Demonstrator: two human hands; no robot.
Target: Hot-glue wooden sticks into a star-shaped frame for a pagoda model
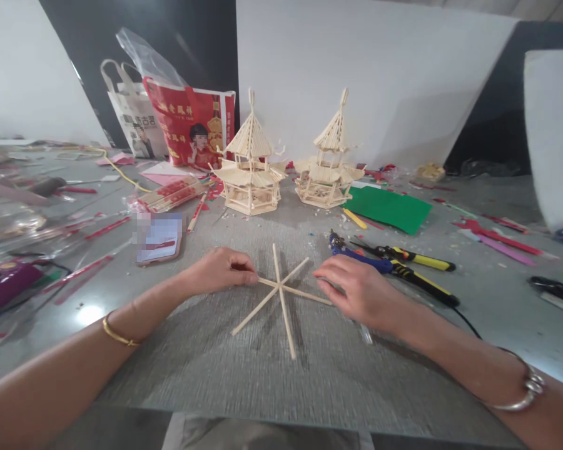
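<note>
A star of thin wooden sticks point(287, 322) lies flat on the grey table, its arms meeting at one centre. My left hand point(223, 270) pinches the outer end of the star's left arm between thumb and fingertips. On the other side, my right hand point(356, 290) hovers by the end of the right arm, fingers curved and apart with nothing visible between them. Whether its underside touches that stick is hidden. Behind the star stand two pagoda models made of sticks, a left pagoda point(251, 164) and a right pagoda point(329, 161), both upright.
Blue-handled pliers point(361, 257) and a yellow-and-black tool point(425, 284) lie beyond my right hand, near a green sheet point(388, 209). A phone point(160, 239) and packaged sticks point(176, 195) are at left. Farther back stands a red bag point(181, 134); a purple glue gun point(12, 284) lies far left.
</note>
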